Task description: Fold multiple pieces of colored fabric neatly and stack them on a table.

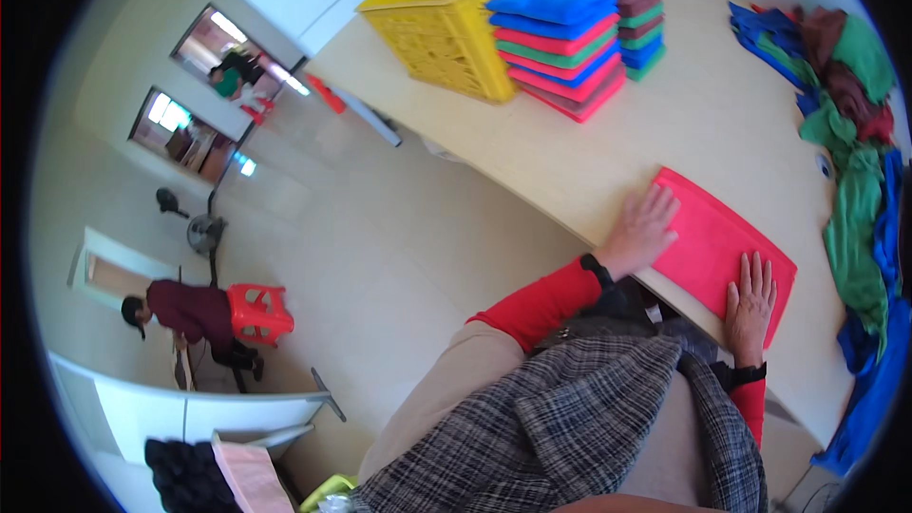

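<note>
A flat, folded red cloth [717, 242] lies near the front edge of the pale table. My left hand [641, 228] rests on its left end with the fingers stretched out. On its right end my right hand [751, 306] lies flat, fingers extended. Both palms press on the fabric and neither hand grips it. Further back stand neat stacks of folded cloths [560, 43] in blue, red, green and brown.
A yellow plastic crate [446, 24] stands beside the stacks at the table's far left. Loose crumpled cloths [855, 180] in green, blue and brown line the right side. On the floor side, a person [195, 313] sits on a red stool [261, 314]; another person [228, 84] is further off.
</note>
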Motion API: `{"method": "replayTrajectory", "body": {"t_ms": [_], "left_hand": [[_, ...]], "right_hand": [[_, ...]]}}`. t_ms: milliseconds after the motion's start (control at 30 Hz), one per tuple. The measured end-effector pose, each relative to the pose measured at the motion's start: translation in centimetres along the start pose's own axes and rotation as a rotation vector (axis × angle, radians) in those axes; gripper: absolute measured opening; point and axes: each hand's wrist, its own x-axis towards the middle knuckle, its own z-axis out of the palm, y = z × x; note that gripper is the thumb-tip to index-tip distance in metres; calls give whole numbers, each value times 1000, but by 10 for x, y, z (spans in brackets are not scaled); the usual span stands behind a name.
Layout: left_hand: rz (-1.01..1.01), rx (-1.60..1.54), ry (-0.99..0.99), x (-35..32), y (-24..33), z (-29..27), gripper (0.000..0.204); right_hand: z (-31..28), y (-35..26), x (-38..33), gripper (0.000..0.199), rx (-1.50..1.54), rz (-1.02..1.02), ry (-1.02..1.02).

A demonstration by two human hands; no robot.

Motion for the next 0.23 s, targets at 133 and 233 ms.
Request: {"method": "replayTrajectory", "body": {"t_ms": [133,233], "left_hand": [[-92,-193,41,9,-11,-10,62],[-52,-165,82,18,-10,-12,79]], "right_hand": [[-1,34,-14,54,0,89,68],[0,54,-28,55,63,187,135]]}}
